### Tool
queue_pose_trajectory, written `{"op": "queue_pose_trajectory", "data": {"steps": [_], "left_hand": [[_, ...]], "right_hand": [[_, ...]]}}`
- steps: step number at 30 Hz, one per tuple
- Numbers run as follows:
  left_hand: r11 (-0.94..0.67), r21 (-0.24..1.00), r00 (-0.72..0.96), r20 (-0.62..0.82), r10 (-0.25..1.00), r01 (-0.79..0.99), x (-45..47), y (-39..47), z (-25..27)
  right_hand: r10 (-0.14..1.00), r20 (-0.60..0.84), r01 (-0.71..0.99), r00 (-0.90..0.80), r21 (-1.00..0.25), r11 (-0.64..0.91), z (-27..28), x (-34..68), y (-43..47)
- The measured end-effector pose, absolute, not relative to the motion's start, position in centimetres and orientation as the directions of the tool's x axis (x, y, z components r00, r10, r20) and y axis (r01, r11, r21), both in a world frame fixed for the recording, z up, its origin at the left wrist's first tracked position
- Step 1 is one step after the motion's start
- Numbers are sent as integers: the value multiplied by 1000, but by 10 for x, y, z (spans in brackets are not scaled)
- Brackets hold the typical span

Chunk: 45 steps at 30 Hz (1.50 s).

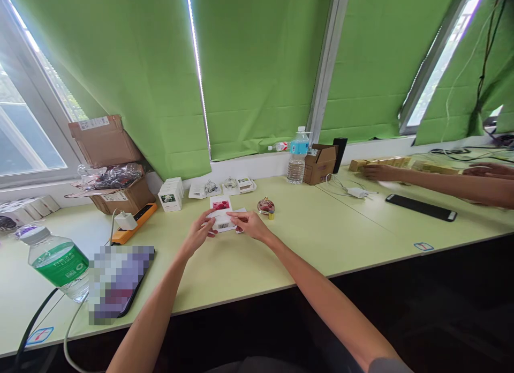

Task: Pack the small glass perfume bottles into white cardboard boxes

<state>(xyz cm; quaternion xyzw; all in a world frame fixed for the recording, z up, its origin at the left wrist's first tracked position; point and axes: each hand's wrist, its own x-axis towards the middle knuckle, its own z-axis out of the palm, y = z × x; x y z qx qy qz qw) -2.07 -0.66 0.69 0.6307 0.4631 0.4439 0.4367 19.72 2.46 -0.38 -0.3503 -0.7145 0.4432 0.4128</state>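
Between both hands, low over the table, is a small white carton [222,221] with a barcode on its face and a pink flower picture on its upper part. My left hand [198,232] grips its left edge, thumb on top and fingers curled beneath. At the right edge, my right hand [254,224] pinches it with thumb and forefinger. Partly hidden behind the right fingers lies another white piece, perhaps a flap or card. Just right of my right hand stands a small round glass bottle [265,205] with reddish contents and gold-coloured parts.
Behind, white cartons [171,195] and clear ornate bottles [210,187] line the wall. Water bottles [297,158] [60,263], a phone [120,287], an orange power strip [136,223] and cardboard boxes [120,188] stand around. A co-worker's hand [379,172] touches gold boxes at right.
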Motion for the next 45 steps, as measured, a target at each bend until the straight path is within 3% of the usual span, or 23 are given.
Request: {"op": "queue_pose_trajectory", "data": {"steps": [11,31,38,45], "left_hand": [[-185,976,98,174,980,114,-22,-3,-1],[-205,969,127,187,974,140,-23,-4,4],[-211,969,186,185,965,127,-22,-7,7],[-249,959,248,210,946,137,-17,-13,11]], "right_hand": [[854,297,146,-427,-909,389,-2,197,22],[871,248,187,-425,-917,352,-8,197,28],[840,294,206,-457,-883,421,-8,196,28],[857,259,199,-445,-905,377,-8,196,29]]}}
